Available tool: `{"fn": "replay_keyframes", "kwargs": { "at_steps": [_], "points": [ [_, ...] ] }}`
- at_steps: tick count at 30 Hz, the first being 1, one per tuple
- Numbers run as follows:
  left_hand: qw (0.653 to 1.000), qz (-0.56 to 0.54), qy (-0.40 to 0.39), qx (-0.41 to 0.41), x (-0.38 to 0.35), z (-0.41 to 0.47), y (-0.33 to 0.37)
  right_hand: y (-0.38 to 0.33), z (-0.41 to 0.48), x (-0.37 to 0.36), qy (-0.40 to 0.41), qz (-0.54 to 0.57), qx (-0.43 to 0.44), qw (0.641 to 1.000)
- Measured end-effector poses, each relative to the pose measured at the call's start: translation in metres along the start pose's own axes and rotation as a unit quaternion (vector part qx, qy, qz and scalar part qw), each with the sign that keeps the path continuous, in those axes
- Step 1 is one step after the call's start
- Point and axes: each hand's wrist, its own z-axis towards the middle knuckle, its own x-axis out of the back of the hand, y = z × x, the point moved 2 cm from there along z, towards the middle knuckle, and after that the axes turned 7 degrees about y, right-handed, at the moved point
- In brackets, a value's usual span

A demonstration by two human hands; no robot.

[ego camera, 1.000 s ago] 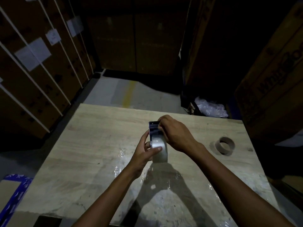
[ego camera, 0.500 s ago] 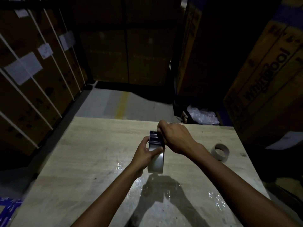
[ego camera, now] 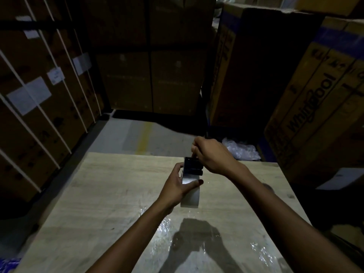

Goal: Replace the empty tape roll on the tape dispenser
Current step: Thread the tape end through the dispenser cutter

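Observation:
Above the wooden table (ego camera: 110, 194) I hold a black tape dispenser (ego camera: 193, 166) with a full clear tape roll (ego camera: 190, 196) on it. My left hand (ego camera: 178, 186) grips the roll and dispenser from the left, thumb across the roll's face. My right hand (ego camera: 211, 154) is pinched shut just above the dispenser's front end, apparently on the tape's end, which is too faint to see. The empty cardboard core is almost hidden behind my right forearm at the table's right side.
Tall cardboard boxes (ego camera: 315, 107) stand close on the right and strapped boxes (ego camera: 39, 99) on the left. Crumpled clear plastic (ego camera: 240, 150) lies on the floor beyond the table. Shiny tape scraps (ego camera: 163, 227) lie on the table near me.
My right hand has lifted up and away from the dispenser's front end, fingers pinched. The view has tilted up, and my right forearm now covers the empty core.

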Motion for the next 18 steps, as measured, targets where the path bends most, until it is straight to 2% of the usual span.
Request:
{"fn": "replay_keyframes", "kwargs": {
  "at_steps": [5, 18],
  "points": [
    [1.000, 0.019, 0.011, -0.015, 0.002, 0.001, 0.002, -0.002, -0.001, 0.002, 0.019, 0.028, -0.009, 0.999],
    [0.999, -0.015, 0.028, -0.024, 0.005, 0.000, 0.025, -0.003, 0.011, 0.017, 0.050, 0.058, -0.050, 0.996]
  ]
}}
